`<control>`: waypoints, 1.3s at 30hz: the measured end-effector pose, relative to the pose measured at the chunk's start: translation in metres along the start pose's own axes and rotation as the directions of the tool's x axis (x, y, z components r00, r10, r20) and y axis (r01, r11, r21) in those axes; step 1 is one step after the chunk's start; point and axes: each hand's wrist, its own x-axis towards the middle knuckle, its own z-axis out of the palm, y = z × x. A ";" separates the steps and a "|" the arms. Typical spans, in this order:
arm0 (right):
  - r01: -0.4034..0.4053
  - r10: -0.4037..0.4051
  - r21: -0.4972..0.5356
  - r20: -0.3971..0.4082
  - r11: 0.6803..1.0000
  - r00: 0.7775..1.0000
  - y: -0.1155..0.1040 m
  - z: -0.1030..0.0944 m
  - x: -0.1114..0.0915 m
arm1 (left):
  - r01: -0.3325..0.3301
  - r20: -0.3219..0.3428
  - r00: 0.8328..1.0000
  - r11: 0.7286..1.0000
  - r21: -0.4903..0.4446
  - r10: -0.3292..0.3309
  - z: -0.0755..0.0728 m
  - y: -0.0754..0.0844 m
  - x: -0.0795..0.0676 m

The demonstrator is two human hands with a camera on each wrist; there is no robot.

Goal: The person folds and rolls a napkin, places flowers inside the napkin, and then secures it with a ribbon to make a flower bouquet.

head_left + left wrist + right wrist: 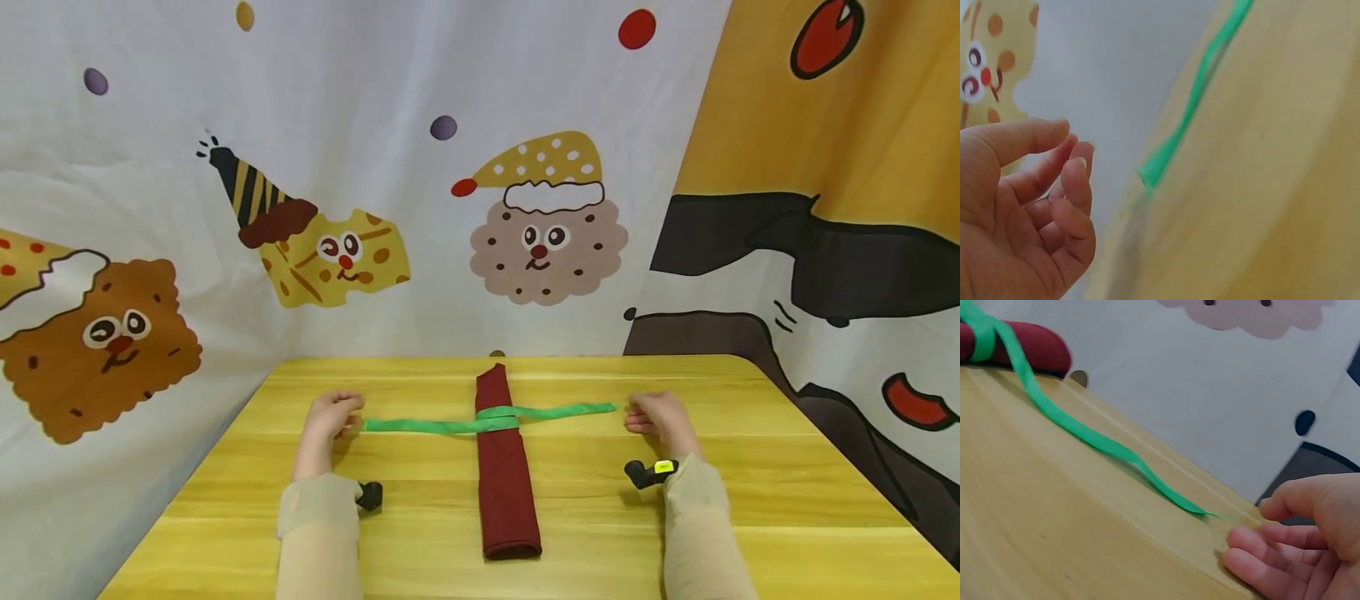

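A dark red folded cloth roll point(508, 492) lies lengthwise on the wooden table. Around its upper part runs a green ribbon point(423, 427), whose two tails stretch out to the left and right. My left hand point(333, 417) is just past the left tail's tip; the left wrist view shows its fingers loosely bent with nothing between them and a gap to the ribbon point(1194, 94). Beyond the other tail, my right hand point(663, 421) has relaxed fingers. In the right wrist view, the ribbon's point(1100, 440) frayed tip points at these fingertips point(1244, 540), with fine threads close to them.
The light wooden table point(600, 542) ends at a white curtain point(420, 50) printed with cartoon cookies and cheese. Each wrist carries a small black device; the right one point(643, 475) has a yellow label. Beige sleeves point(701, 533) cover the forearms.
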 end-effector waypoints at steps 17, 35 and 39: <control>0.297 -0.277 -0.264 0.112 0.918 0.954 -0.039 0.051 -0.003 | -0.185 0.231 0.958 0.981 0.053 0.168 0.065 0.044 -0.007; 0.538 -0.429 -0.390 0.335 0.747 0.839 -0.025 0.145 -0.017 | -0.285 0.454 0.866 0.953 0.102 0.211 0.118 0.044 -0.017; 0.540 -0.408 -0.384 0.375 0.749 0.832 -0.023 0.148 -0.019 | -0.290 0.490 0.850 0.948 0.130 0.193 0.121 0.045 -0.019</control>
